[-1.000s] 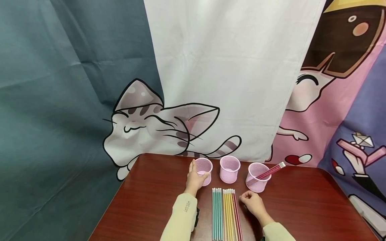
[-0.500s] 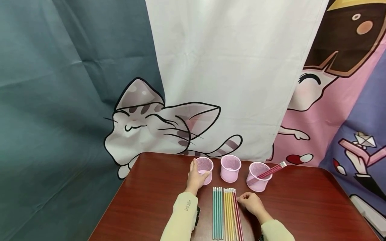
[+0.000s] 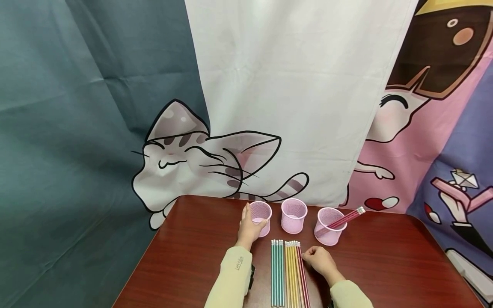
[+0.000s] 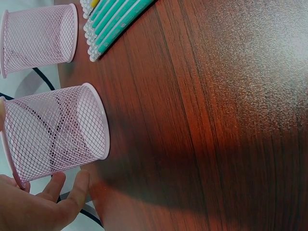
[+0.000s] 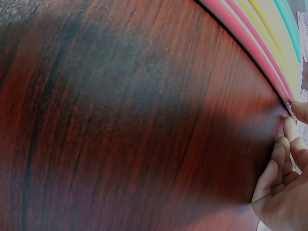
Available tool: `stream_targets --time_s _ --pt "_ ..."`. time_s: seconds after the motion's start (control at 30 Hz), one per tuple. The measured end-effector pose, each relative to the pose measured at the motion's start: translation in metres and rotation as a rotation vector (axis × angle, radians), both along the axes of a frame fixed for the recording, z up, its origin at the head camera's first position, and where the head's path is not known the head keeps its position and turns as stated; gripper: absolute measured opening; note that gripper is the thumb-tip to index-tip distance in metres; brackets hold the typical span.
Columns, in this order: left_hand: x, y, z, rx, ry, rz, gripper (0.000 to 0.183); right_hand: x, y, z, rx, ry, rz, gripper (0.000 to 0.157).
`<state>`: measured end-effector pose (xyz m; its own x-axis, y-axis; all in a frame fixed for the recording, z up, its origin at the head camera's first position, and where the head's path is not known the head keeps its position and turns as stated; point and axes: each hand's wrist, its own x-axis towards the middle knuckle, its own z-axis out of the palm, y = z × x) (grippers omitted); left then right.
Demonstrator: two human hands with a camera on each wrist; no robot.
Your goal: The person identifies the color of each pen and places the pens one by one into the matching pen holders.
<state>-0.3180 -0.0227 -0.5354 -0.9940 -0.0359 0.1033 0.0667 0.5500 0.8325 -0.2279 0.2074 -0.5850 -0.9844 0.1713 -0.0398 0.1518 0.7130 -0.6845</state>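
Observation:
My left hand (image 3: 248,230) holds the leftmost pink mesh pencil cup (image 3: 262,210), thumb and fingers on opposite sides of it. The left wrist view shows the fingers (image 4: 72,192) along the wall of that upright cup (image 4: 57,134). My right hand (image 3: 321,260) is at the eraser end of the red pencils (image 3: 303,276), on the right edge of a row on the table. Its thumb and index finger pinch the outermost red pencil (image 5: 240,45) near the tip, while the other fingers are curled. Yellow pencils (image 3: 291,273) and green pencils (image 3: 277,273) lie alongside.
A second pink mesh cup (image 3: 294,216) stands in the middle. The right-hand mesh cup (image 3: 324,235) has red pencils (image 3: 344,219) leaning in it. All stand near the back of the brown wooden table (image 3: 185,256), before a printed curtain (image 3: 308,85).
My right hand has moved slightly left, from beside the row to the red pencil's eraser end. The left hand keeps its place on the cup.

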Motion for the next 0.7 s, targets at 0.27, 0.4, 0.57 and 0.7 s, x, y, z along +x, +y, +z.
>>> stream_targets --time_s 0.27,0.4,0.57,0.7 --pt "0.0006 -0.0006 0.0003 -0.008 0.003 -0.003 0.093 -0.0017 -0.0016 -0.0006 0.031 0.034 0.023 0.023" --pt "0.0004 -0.0002 0.0002 -0.008 0.004 -0.002 0.093 -0.0026 -0.0038 0.0031 0.047 -0.003 0.009 0.024" --pt "0.0009 -0.0002 0.0 -0.013 0.004 0.002 0.093 -0.0032 -0.0047 0.0033 0.066 -0.014 0.003 0.024" --pt "0.0013 -0.0001 0.0001 -0.012 0.003 0.005 0.093 -0.0037 -0.0042 0.0024 0.067 -0.012 -0.011 0.022"
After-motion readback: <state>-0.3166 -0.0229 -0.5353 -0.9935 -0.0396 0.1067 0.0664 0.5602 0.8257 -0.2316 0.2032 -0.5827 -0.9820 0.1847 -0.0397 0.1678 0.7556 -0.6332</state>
